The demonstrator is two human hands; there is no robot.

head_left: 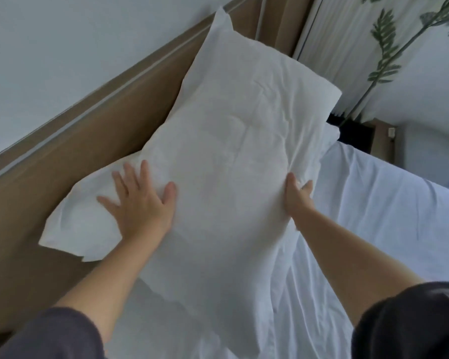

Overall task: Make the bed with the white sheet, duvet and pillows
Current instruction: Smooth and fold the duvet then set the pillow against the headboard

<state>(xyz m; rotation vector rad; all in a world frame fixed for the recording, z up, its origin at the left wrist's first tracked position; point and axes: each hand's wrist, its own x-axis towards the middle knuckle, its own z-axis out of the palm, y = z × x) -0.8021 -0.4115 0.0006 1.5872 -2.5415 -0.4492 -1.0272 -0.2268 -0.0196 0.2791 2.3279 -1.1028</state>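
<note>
A: White cloth, creased and puffy. Where's the pillow (239,141)?
B: Leaning against the tan wooden headboard (62,177), long and rectangular.
A: And the hands?
B: Left hand (140,200) lies flat on its front, fingers spread, nearer the headboard. Right hand (297,195) pinches the edge farther from the headboard, fabric puckered there.

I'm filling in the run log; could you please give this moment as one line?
left hand: flat on pillow | right hand: grips pillow edge | pillow: propped against headboard | stage: pillow placement
</note>
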